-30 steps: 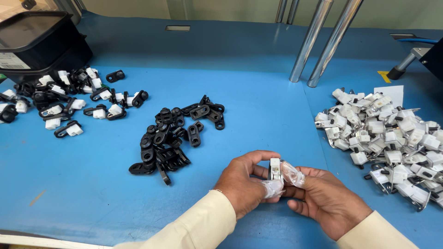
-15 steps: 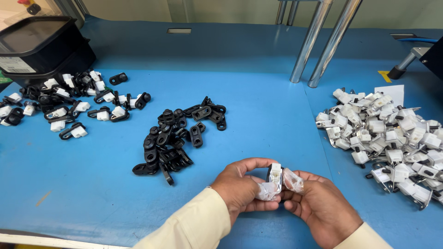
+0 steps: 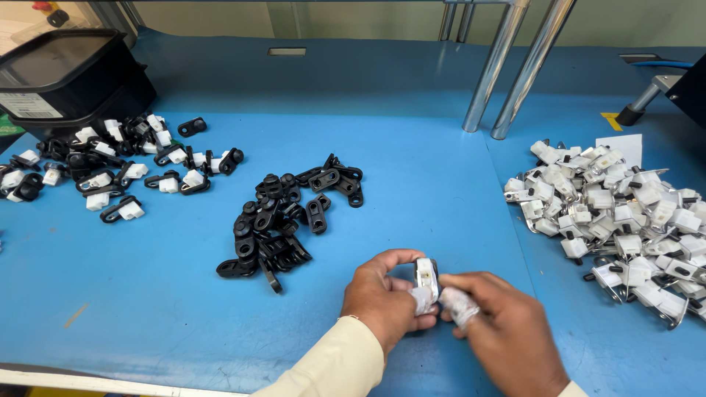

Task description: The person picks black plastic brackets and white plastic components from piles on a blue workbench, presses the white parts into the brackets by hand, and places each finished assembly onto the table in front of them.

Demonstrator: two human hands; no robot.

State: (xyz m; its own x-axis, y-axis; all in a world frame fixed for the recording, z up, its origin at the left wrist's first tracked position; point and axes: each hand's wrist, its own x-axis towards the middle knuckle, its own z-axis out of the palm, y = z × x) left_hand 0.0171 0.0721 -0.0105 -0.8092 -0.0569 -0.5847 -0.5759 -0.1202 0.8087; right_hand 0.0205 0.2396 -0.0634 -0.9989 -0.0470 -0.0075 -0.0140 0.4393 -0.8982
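We held a small white clip part [image 3: 426, 273] upright between both hands at about six o'clock on the blue table [image 3: 441, 184], just above its surface. Our left hand [image 3: 384, 300] had its fingers curled narrow around the part's near side, thumb and forefinger pinching it; our right hand [image 3: 507, 334] met it from the four o'clock side, its taped fingertips [image 3: 460, 305] pressed close against the part. Both grips were tight on that one piece.

A heap of black brackets [image 3: 290, 213] lay at eleven o'clock from the hands, near but apart. The big pile of white and metal clips [image 3: 621, 213] sat at two o'clock, well apart. At ten o'clock, far off, lay the joined black-and-white pieces [image 3: 110, 173] beside a black bin [image 3: 66, 77]. Two metal posts [image 3: 515, 66] rose at one o'clock.

In our judgement the risk lay in the pinch itself: the piece was small and the taped tips looked slippery, so uneven pressure could have sprung it out onto the table, or into the black heap, where it would mix in. We could not tell whether anything dark was already seated behind it
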